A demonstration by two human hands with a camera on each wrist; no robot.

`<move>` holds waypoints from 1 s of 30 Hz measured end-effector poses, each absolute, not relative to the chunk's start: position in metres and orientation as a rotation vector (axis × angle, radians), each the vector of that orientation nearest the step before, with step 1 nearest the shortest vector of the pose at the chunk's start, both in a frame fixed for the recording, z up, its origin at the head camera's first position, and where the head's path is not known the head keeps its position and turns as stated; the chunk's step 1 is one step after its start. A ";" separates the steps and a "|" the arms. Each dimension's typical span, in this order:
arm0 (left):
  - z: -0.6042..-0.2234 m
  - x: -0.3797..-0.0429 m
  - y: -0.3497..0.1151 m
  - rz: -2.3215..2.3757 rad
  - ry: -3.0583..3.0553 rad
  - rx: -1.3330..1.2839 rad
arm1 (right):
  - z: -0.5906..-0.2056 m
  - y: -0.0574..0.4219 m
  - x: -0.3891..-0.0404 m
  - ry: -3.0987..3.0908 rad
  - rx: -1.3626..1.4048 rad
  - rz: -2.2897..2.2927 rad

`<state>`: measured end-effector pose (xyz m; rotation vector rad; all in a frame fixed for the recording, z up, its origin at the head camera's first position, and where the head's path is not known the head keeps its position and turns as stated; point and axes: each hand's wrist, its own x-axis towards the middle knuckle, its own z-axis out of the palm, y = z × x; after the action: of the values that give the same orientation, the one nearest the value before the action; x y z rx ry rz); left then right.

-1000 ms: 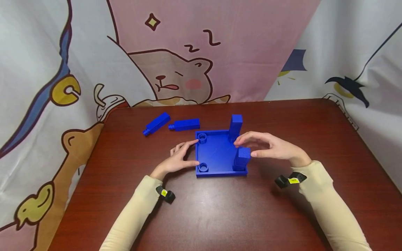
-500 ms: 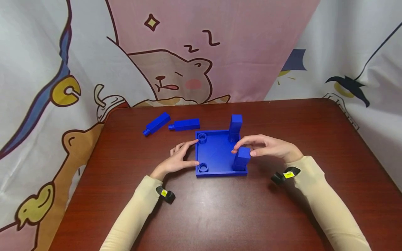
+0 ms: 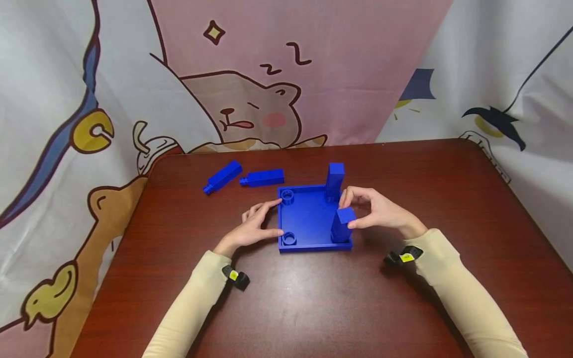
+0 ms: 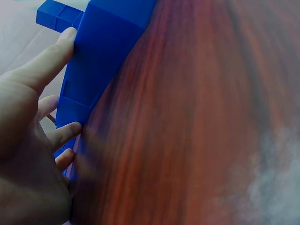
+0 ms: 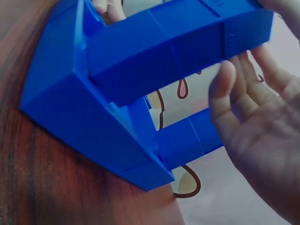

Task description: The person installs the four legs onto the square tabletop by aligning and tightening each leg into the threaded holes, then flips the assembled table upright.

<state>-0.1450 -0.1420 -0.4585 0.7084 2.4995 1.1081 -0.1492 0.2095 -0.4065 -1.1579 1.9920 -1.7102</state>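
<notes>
Right hand (image 3: pixel 380 211) pinches the upright post (image 3: pixel 341 232) at the tray's (image 3: pixel 313 248) near right corner; left hand (image 3: pixel 251 231), fingers spread, touches the left edge.

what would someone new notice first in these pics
Probably the bright blue tray on the dark red-brown table, with a far post standing at its far right corner and a near post at its near right corner, pinched near its top by the right hand. Then the cartoon bear, large on the cloth backdrop behind the table.
</notes>
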 end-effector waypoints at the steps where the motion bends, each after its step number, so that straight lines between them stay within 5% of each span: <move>1: -0.459 -0.145 -0.142 1.106 2.499 0.706 | -0.407 0.208 -0.148 2.017 -1.178 -1.716; 12: -0.461 -0.146 -0.143 1.117 2.487 0.698 | -0.405 0.209 -0.141 2.176 -1.180 -1.677; 30: -0.458 -0.145 -0.143 1.125 2.465 0.693 | -0.392 0.218 -0.163 1.557 -1.309 -1.452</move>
<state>-0.1446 -0.1431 -0.4577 0.6933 2.4654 1.1246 -0.1633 0.2179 -0.3924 -1.3088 1.5574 -1.4517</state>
